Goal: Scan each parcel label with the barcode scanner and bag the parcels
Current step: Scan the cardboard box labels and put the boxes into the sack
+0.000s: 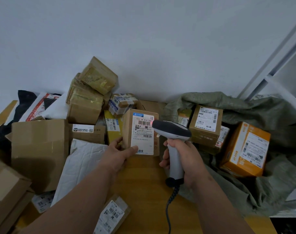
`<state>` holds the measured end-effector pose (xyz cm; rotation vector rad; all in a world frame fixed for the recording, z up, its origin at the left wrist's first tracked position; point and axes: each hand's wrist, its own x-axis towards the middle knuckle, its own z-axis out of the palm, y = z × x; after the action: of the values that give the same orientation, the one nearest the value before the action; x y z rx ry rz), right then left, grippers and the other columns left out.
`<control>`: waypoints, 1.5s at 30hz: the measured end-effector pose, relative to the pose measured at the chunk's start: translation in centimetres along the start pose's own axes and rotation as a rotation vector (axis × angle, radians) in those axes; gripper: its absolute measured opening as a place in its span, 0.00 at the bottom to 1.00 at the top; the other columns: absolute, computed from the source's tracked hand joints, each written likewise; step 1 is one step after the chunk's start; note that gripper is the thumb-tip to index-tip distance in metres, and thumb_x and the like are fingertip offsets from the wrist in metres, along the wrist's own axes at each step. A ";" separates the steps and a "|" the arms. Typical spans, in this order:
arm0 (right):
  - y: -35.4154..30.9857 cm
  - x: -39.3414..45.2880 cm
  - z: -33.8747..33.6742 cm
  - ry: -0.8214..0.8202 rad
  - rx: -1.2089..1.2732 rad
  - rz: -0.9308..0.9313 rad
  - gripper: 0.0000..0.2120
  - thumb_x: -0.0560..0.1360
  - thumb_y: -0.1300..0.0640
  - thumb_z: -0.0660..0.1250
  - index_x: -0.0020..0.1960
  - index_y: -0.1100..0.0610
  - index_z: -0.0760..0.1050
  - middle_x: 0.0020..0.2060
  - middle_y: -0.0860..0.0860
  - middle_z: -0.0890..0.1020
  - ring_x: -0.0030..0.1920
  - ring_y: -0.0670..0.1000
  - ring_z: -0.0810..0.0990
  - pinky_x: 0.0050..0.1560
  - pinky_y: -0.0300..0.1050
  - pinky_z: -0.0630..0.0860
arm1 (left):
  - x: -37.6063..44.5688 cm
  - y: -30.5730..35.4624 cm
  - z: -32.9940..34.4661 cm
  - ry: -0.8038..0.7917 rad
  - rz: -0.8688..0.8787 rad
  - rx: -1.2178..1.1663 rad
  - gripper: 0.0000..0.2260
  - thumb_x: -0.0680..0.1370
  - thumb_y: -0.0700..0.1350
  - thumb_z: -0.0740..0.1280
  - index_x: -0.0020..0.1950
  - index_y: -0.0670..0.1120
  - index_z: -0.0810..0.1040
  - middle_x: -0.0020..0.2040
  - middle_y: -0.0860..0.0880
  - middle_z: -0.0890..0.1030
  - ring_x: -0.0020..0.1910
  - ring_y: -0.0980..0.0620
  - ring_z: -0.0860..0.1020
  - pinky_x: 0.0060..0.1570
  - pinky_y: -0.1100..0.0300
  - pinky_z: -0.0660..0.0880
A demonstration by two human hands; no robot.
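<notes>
Held parcel: small brown cardboard box with a white shipping label (141, 132), standing upright at the middle of the wooden desk (143, 179), long axis vertical, label face turned toward the camera. Barcodes run across the upper and middle parts of the label; a faint red glow shows at the label's upper right edge.

Left hand (117, 153): grips the box at its lower left corner, thumb pressed flat on the label's bottom edge, fingers (117, 141) curled round the left side.

Barcode scanner: grey-and-white pistol-grip handheld unit (171, 132), handle near vertical, head pointing left at the label, its nose just beside the right edge of the box. A dark coiled cable (171, 200) hangs from the handle's base toward the desk's near edge.

Right hand (186, 159): wrapped round the scanner handle, fingers closed on the grip.

Bag: grey-green woven sack (245, 196), mouth open, at the right of the desk (several boxes already inside, among them an orange carton (245, 149) and a brown labelled carton (205, 125)).

Unsorted stock: brown taped cartons (91, 95) stacked at the rear left against the wall; a white poly mailer (81, 161) left of the held box; a small labelled packet (112, 215) at the near edge.
</notes>
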<state>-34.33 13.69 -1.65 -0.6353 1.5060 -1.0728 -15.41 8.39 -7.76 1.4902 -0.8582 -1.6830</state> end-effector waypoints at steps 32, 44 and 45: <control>0.7 -1.1 -6.8 0.336 0.286 -0.347 0.13 0.76 0.56 0.71 0.59 0.45 0.77 0.49 0.45 0.87 0.51 0.49 0.86 0.54 0.54 0.81 | -2.6 3.7 10.2 -0.294 0.164 0.154 0.31 0.64 0.56 0.75 0.64 0.53 0.69 0.59 0.51 0.80 0.56 0.52 0.79 0.54 0.56 0.77; -0.1 0.5 -14.8 0.660 0.378 -0.423 0.14 0.76 0.59 0.72 0.61 0.53 0.77 0.49 0.50 0.87 0.39 0.50 0.86 0.37 0.47 0.81 | -1.9 4.9 21.6 -0.441 0.276 0.563 0.24 0.79 0.58 0.65 0.74 0.55 0.66 0.68 0.50 0.72 0.62 0.51 0.73 0.59 0.57 0.71; -0.2 0.7 -15.5 0.690 0.396 -0.428 0.17 0.76 0.60 0.72 0.64 0.56 0.76 0.51 0.50 0.87 0.42 0.49 0.86 0.37 0.46 0.81 | -1.8 4.9 22.6 -0.450 0.293 0.583 0.24 0.79 0.57 0.64 0.75 0.56 0.66 0.68 0.50 0.72 0.62 0.50 0.74 0.60 0.55 0.72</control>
<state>-49.35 17.32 -2.38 -0.3153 1.6855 -2.0091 -37.32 7.83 -0.17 1.2508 -1.8398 -1.6401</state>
